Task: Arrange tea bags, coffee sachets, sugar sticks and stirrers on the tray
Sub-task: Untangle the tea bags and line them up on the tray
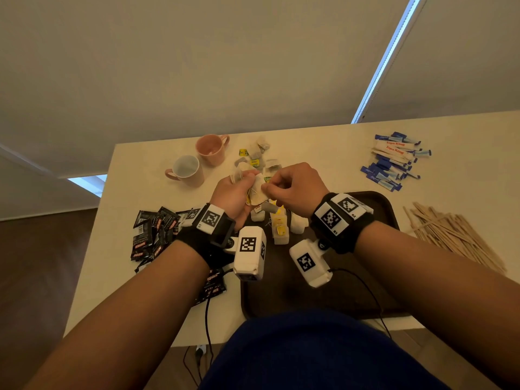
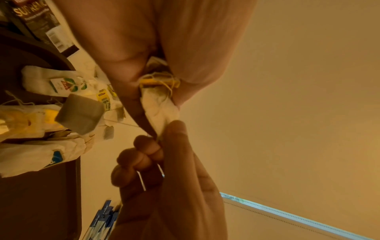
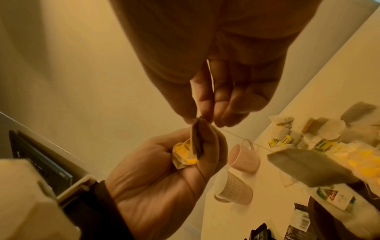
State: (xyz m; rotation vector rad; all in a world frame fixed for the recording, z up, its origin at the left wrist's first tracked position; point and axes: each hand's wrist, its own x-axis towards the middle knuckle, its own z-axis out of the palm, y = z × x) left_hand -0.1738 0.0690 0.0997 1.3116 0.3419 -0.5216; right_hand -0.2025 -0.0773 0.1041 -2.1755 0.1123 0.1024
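Note:
My left hand (image 1: 244, 181) is raised over the far edge of the dark brown tray (image 1: 380, 209) and grips a small bunch of tea bags (image 1: 256, 192) with yellow tags. My right hand (image 1: 270, 188) meets it and pinches the top edge of one tea bag (image 3: 197, 139) in that bunch. In the left wrist view the pinched bag (image 2: 162, 110) sticks out between both hands. A grey tea bag (image 3: 308, 167) dangles below the hands on a string. More tea bags (image 1: 281, 226) lie on the tray beneath.
Loose tea bags (image 1: 259, 156) are piled beyond the tray beside two pink mugs (image 1: 212, 149). Black coffee sachets (image 1: 154, 232) lie at the left, blue and white sugar sticks (image 1: 394, 161) at the far right, wooden stirrers (image 1: 450, 235) at the right. Wrist camera cables hang off the near table edge.

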